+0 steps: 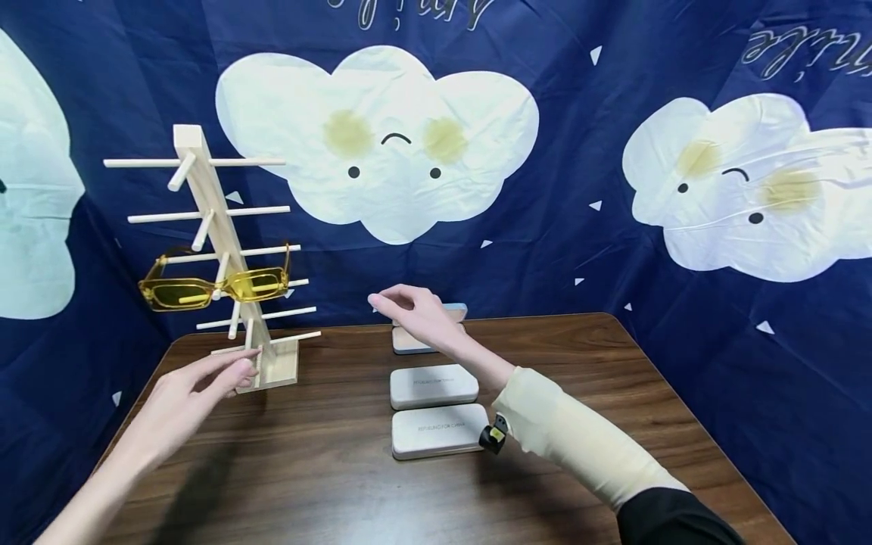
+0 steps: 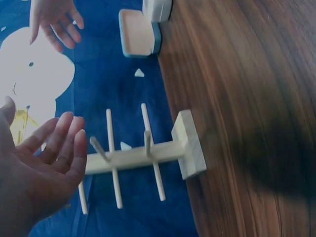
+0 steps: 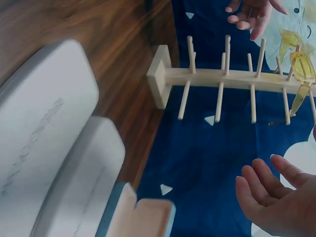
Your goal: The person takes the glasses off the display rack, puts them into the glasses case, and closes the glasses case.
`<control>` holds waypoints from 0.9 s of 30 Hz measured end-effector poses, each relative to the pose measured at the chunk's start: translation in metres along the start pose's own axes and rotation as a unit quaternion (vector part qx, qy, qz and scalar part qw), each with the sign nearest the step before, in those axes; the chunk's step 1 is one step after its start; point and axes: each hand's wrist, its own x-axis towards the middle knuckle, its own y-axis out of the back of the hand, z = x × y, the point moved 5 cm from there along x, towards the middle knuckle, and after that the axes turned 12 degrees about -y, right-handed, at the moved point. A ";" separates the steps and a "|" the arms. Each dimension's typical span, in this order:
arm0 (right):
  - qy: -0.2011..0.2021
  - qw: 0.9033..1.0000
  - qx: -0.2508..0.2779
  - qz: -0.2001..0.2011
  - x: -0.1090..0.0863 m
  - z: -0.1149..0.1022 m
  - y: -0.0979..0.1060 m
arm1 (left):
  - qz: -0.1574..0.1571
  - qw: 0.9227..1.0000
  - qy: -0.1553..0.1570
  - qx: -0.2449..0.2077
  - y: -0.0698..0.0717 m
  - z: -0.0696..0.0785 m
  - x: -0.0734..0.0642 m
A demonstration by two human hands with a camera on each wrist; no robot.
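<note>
— So where were your hands?
— Your left hand (image 1: 197,390) hovered with relaxed fingers just beside the wooden rack (image 1: 228,280), holding nothing. Your right hand (image 1: 415,314) hung empty, fingers loose, over the open case (image 1: 425,341).
— And the yellow glasses (image 1: 214,286)?
— Hanging on the rack's middle pegs. Your right forearm hid part of the open case on the worktop (image 1: 327,469).

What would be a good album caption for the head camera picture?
Two open hands, left hand and right hand, hover between a wooden rack holding yellow sunglasses and glasses cases.
</note>
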 end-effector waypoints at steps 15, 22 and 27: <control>0.010 0.998 0.061 -0.017 0.021 -0.039 -0.023 | 0.058 0.995 -0.020 -0.085 0.043 -0.028 -0.001; 0.007 0.995 0.090 -0.040 0.026 -0.056 -0.031 | 0.102 0.988 -0.027 -0.115 0.060 -0.040 0.007; 0.010 0.993 0.103 -0.054 0.029 -0.069 -0.041 | 0.137 0.977 -0.025 -0.163 0.070 -0.049 0.012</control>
